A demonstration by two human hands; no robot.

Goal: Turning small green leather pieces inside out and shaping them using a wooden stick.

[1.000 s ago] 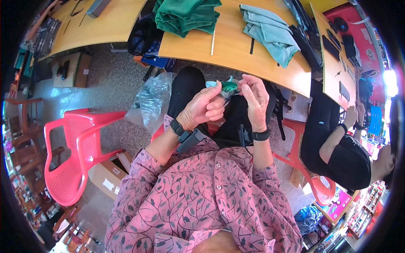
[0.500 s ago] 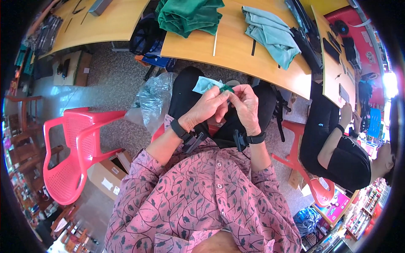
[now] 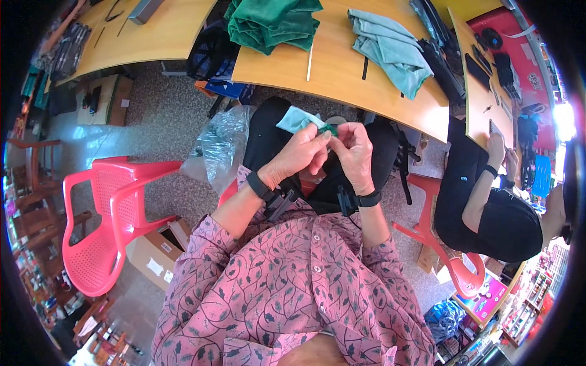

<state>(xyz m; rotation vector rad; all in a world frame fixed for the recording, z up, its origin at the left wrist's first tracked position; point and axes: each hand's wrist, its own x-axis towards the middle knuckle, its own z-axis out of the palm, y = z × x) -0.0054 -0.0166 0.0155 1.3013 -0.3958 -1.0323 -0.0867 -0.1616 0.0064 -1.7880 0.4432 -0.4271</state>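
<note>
Above my lap, a small pale teal piece of cloth [image 3: 294, 119] sticks out to the left from the fingers of my left hand [image 3: 297, 155], which is closed on it. A small dark green piece of fabric [image 3: 329, 130] joins or lies against its right end, between both hands. My right hand [image 3: 355, 154] pinches that green fabric with thumb and forefinger. The fingertips of the two hands almost meet, and they partly hide where teal and green come together.
Ahead, a wooden table [image 3: 274, 70] bears folded dark green cloth [image 3: 274, 24] and pale teal cloth [image 3: 390, 52]. A plastic bag [image 3: 220, 149] lies left of my legs, beside a red chair [image 3: 113, 213]. At right a person in black [image 3: 488, 213] sits by another table.
Both hands stay together with only slight finger movement, and the teal cloth has tilted a little. The person at right has shifted their arms upward.
</note>
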